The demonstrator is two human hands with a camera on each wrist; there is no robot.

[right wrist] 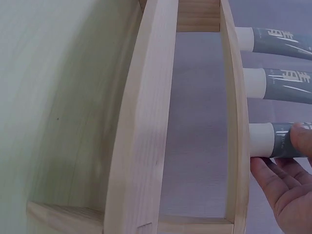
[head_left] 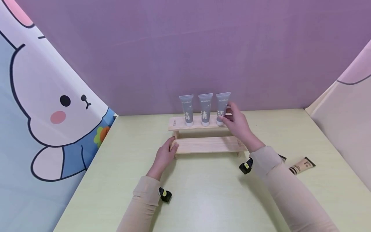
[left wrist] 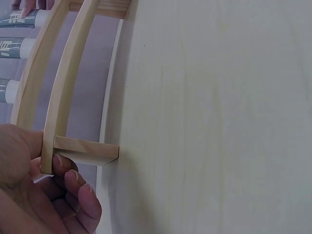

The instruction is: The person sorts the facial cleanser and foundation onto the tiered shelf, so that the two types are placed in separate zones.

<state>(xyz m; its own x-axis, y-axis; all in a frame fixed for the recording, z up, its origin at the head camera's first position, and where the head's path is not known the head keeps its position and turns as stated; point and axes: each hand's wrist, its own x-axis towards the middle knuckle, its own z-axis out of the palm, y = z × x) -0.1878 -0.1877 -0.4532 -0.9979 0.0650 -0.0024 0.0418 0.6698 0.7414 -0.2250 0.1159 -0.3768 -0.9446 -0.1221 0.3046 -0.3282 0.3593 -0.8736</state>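
A two-tier wooden stand sits near the back of the table. Three grey tubes with white caps are upright, caps down, along its upper shelf: the left tube, the middle tube and the right tube. My right hand holds the right tube low down, thumb in front and fingers behind, its cap at the shelf surface in the right wrist view. My left hand pinches the left end of the lower shelf, thumb on one face and fingers on the other.
To the right, a beige tube with a dark end lies on the table, and a second dark-ended item is mostly hidden by my right sleeve. A purple cloth wall rises behind the stand. Printed fabric walls flank the table.
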